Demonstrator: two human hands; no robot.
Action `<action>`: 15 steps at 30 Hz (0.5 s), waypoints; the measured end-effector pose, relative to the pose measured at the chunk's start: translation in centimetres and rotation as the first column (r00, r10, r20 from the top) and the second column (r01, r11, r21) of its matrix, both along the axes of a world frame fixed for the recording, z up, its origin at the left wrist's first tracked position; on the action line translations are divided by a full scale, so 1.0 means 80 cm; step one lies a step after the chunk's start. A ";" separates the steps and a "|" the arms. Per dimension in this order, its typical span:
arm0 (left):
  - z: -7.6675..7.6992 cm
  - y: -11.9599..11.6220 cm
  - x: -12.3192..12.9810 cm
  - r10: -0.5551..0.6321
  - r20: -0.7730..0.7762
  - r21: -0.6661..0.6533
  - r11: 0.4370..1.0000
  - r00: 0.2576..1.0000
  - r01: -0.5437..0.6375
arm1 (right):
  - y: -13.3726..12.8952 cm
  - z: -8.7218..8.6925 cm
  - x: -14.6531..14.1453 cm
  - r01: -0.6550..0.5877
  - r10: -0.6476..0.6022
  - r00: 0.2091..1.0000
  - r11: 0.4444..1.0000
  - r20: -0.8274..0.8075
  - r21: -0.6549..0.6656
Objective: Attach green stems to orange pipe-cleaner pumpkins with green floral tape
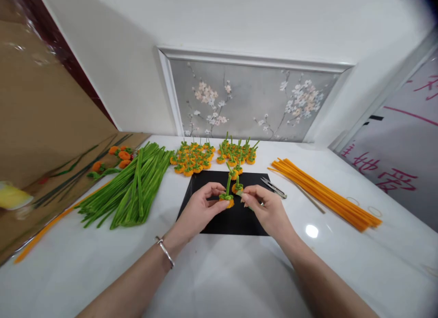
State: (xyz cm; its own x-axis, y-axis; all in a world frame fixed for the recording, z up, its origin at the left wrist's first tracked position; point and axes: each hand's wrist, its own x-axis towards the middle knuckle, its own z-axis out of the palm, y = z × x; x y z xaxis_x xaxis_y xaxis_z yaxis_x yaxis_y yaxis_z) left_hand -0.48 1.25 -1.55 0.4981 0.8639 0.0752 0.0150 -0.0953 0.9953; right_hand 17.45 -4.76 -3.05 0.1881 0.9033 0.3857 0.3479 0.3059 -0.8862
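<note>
My left hand [201, 205] pinches a small orange chenille-stem pumpkin [226, 202] with a green leafy top and an upright green stem, held over the black mat [236, 224]. Beside it, the closed fingertips of my right hand [268, 209] grip a small pale bit that I cannot make out. Close to those fingertips is another pumpkin [237, 187], partly hidden. One more pumpkin [233, 174] sits at the mat's back edge. Thread snips [273, 187] lie on the mat's right side, beyond my right hand.
Two clusters of finished-looking pumpkins, a left one [192, 157] and a right one [237, 151], stand behind the mat. Green chenille stems [132, 190] lie left, orange chenille stems [321, 192] right. Orange flowers [123, 159] rest on cardboard at far left. A panelled wall [253, 94] rises behind.
</note>
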 end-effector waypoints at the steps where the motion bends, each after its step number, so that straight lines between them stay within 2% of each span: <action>1: 0.000 -0.003 0.001 -0.017 0.004 -0.009 1.000 1.000 0.017 | -0.002 0.001 -0.001 0.008 -0.008 1.000 1.000 0.017 0.005; 4: 0.005 -0.009 0.001 -0.051 -0.009 -0.032 0.998 0.999 0.050 | -0.006 0.004 -0.006 0.024 -0.024 0.997 1.000 0.067 0.003; 9: 0.012 -0.015 0.000 -0.020 0.000 0.004 1.000 1.000 0.020 | -0.009 0.002 -0.016 0.039 -0.046 0.987 0.998 0.156 0.047; 15: 0.011 -0.019 0.001 0.001 -0.032 0.017 1.000 0.999 0.000 | -0.013 0.001 -0.020 0.041 -0.064 0.977 0.993 0.205 0.115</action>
